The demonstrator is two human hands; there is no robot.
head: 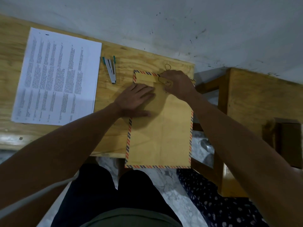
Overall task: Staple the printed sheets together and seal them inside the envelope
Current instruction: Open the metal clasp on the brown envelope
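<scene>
While the left hand (136, 97) lies flat with straight fingers on the brown envelope's (159, 128) folded flap, the right hand (177, 84) curls its fingers around the thin closure string (167, 67) at the envelope's top edge. From that edge the string loops out onto the wooden table (124, 63). Its lower end overhangs the table's near edge. Left of the envelope lies a silver and teal stapler (110, 69), and farther left the printed sheets (57, 76) lie flat.
</scene>
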